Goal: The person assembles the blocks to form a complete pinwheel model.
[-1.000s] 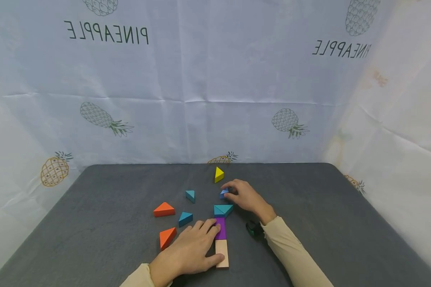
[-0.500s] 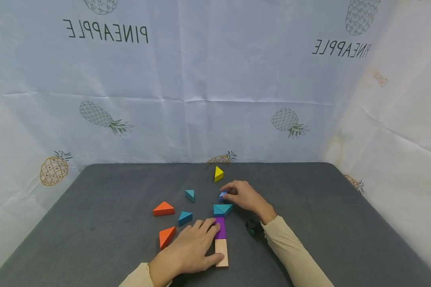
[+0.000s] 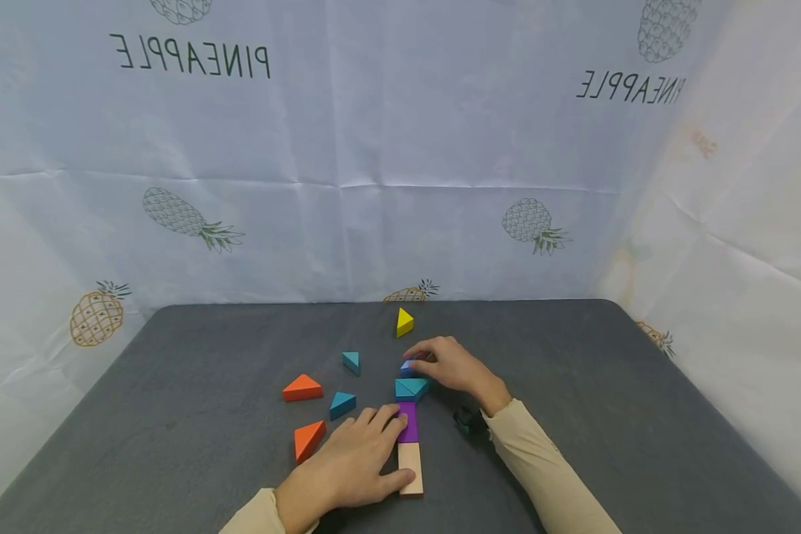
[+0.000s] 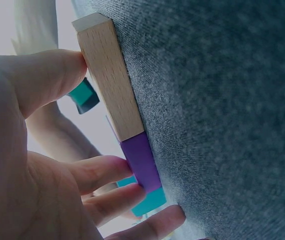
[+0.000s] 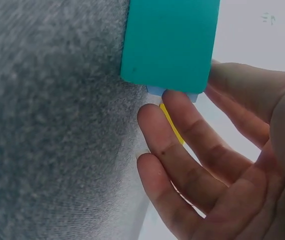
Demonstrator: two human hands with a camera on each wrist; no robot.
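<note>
In the head view a row of wooden blocks runs away from me: a plain wood block (image 3: 410, 469), a purple block (image 3: 409, 423) and two teal triangular blocks (image 3: 410, 389) side by side. My left hand (image 3: 354, 466) rests along the row's left side, its thumb on the plain block and fingertips against the purple one. Just beyond the teal pair, my right hand (image 3: 452, 366) pinches a small blue block (image 3: 406, 368) between thumb and fingers. In the right wrist view, a teal block (image 5: 170, 45) hides most of the blue block (image 5: 156, 90).
Left of the row lie two orange triangular blocks (image 3: 302, 389), a small teal triangle (image 3: 351, 361) and a darker blue-teal one (image 3: 343, 404). A yellow triangular block (image 3: 404, 322) lies farther back. A black-and-green item (image 3: 467, 420) is beside the right wrist.
My right hand has shifted the blue block slightly left and nearer to the teal pair. The left hand and the row stay in place.
</note>
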